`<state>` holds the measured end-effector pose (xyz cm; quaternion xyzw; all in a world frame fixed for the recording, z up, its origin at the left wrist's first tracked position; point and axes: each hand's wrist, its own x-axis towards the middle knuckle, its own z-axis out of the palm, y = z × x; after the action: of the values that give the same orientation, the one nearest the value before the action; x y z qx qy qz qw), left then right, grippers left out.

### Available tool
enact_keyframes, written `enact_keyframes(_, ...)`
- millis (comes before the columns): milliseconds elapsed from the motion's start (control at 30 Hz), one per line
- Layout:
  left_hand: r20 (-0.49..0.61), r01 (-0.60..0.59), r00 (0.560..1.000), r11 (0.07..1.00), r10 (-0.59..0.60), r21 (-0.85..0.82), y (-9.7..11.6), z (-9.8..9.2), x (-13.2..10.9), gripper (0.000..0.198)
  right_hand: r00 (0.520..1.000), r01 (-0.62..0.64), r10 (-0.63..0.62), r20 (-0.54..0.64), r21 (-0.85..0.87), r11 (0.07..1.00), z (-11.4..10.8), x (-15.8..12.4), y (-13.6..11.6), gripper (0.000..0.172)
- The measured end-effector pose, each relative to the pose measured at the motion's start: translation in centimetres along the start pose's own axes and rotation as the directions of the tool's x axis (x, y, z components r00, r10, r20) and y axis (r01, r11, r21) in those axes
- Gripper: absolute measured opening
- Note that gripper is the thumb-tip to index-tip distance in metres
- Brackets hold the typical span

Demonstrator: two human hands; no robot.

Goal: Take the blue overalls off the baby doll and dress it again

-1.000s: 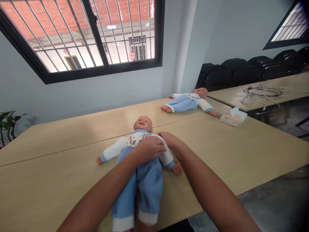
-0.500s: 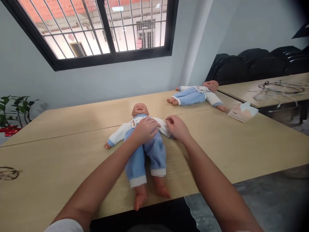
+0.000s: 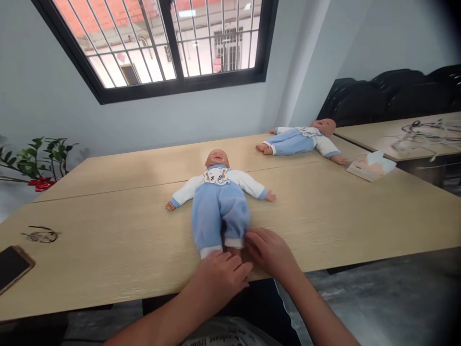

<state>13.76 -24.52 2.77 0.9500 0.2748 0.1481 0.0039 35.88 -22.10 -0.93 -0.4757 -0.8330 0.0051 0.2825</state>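
A baby doll (image 3: 219, 197) in a white-sleeved, light-blue outfit with an elephant face on the chest lies on its back, arms spread and feet towards me. My left hand (image 3: 225, 274) lies across its lower legs at the table's near edge, fingers curled and covering the feet. Beside the white cuff of the doll's leg on the right, my right hand (image 3: 271, 251) has its fingers bent in against the trouser leg. Its fingertips are partly hidden.
A second, similarly dressed doll (image 3: 298, 139) lies at the back right, near an open tissue box (image 3: 370, 166). Glasses (image 3: 41, 234) and a phone (image 3: 14, 266) are on the table's left. Cables (image 3: 425, 134) lie on another table; a potted plant (image 3: 39, 156) stands far left.
Both my hands have moved from the doll's chest and arm down to its lower legs. Its chest and the arm on the right are now uncovered. The view has shifted left.
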Motion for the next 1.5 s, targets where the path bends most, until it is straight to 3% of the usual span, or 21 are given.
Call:
enact_keyframes(100,-0.063,0.009,0.998,1.0,-0.008,0.009,-0.3,0.7,0.2,0.018,0.997,0.046,-0.049,-0.055,-0.058,0.997,0.2,0.2,0.0,0.011)
enact_keyframes(267,-0.163,-0.005,0.987,0.999,-0.003,-0.054,-0.6,1.3,-0.4,0.008,0.993,0.058,-0.06,-0.097,-0.028,0.998,0.6,0.1,-0.9,0.01)
enact_keyframes(467,-0.24,-0.018,0.971,0.992,-0.012,-0.124,-1.0,1.8,-0.8,0.004,0.997,0.025,-0.024,-0.067,0.022,0.999,1.1,0.5,-1.4,0.008)
enact_keyframes(600,-0.263,-0.003,0.964,0.985,-0.043,-0.171,-1.4,2.5,-0.8,0.005,1.0,0.021,-0.023,0.02,0.109,0.994,0.7,0.2,-1.6,0.009)
enact_keyframes(767,-0.314,-0.073,0.949,0.973,0.001,-0.219,-1.8,2.7,-1.2,0.014,0.988,-0.155,0.149,0.044,0.211,0.965,-0.2,0.0,-1.7,0.009)
enact_keyframes(900,-0.447,-0.151,0.894,0.949,0.012,-0.277,-2.2,2.3,-2.9,0.025,0.964,-0.266,0.261,0.058,0.149,0.952,-0.4,0.3,-1.6,0.012)
enact_keyframes(967,-0.514,-0.02,0.845,0.951,-0.149,-0.309,-2.8,2.1,-4.1,0.015,0.963,-0.266,0.26,0.077,0.084,0.96,-0.3,0.2,-1.7,0.012)
enact_keyframes(1033,-0.507,0.205,0.775,0.909,-0.377,-0.363,-3.6,2.1,-5.4,0.008,0.966,-0.255,0.253,0.063,0.037,0.966,-0.3,-0.2,-1.9,0.012)
enact_keyframes(1100,-0.41,0.41,0.72,0.819,-0.561,-0.401,-4.6,2.0,-6.4,0.005,0.969,-0.246,0.247,-0.012,0.042,0.968,-0.1,-1.1,-2.3,0.011)
enact_keyframes(1167,-0.273,0.547,0.704,0.746,-0.655,-0.379,-5.3,1.9,-7.0,0.003,0.963,-0.214,0.229,-0.143,0.109,0.971,0.1,-2.1,-3.0,0.01)
enact_keyframes(1267,-0.132,0.638,0.722,0.727,-0.679,-0.253,-5.6,1.7,-7.2,0.001,0.936,-0.123,0.178,-0.305,0.191,0.974,0.8,-3.5,-4.7,0.013)
enact_keyframes(1367,-0.081,0.637,0.756,0.758,-0.65,-0.14,-5.3,1.6,-6.8,0.003,0.937,-0.084,0.142,-0.32,0.188,0.979,1.8,-4.2,-6.5,0.021)
enact_keyframes(1500,-0.07,0.634,0.765,0.767,-0.641,-0.096,-5.1,1.6,-6.4,0.01,0.928,-0.115,0.169,-0.332,0.177,0.978,3.0,-4.0,-7.9,0.027)
